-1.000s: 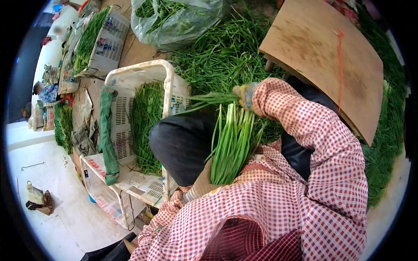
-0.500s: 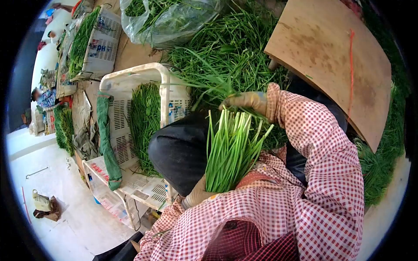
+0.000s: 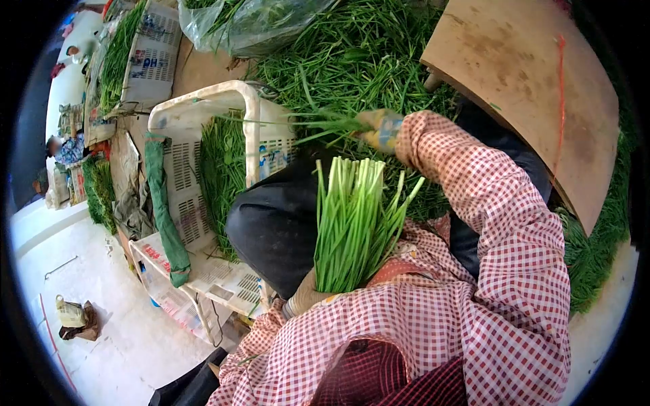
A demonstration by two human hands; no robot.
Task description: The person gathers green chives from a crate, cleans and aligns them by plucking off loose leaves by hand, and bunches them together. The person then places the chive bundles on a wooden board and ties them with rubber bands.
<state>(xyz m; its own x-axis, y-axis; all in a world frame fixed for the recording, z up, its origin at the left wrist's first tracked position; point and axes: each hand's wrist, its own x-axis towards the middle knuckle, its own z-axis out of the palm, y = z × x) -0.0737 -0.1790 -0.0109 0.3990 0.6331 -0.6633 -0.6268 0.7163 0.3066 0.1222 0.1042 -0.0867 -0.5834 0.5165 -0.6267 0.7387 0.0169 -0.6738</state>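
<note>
My left hand, in a pale glove, is wrapped round the lower part of a thick bunch of green stalks. The bunch stands upright at my lap, its pale cut ends on top; most of the fingers are hidden behind it. Above the bunch, my right hand, in a yellow and blue glove, is closed on a few loose green blades that point left and are blurred. Behind it lies a large heap of loose greens.
A white crate with greens inside stands left of my knee. At the upper right is a wooden board. A clear plastic bag lies at the top. Another person is at the far left.
My right hand has lifted away from the bunch's top, with the blades now stretched out to the left. The bunch in my left hand has tilted slightly more upright.
</note>
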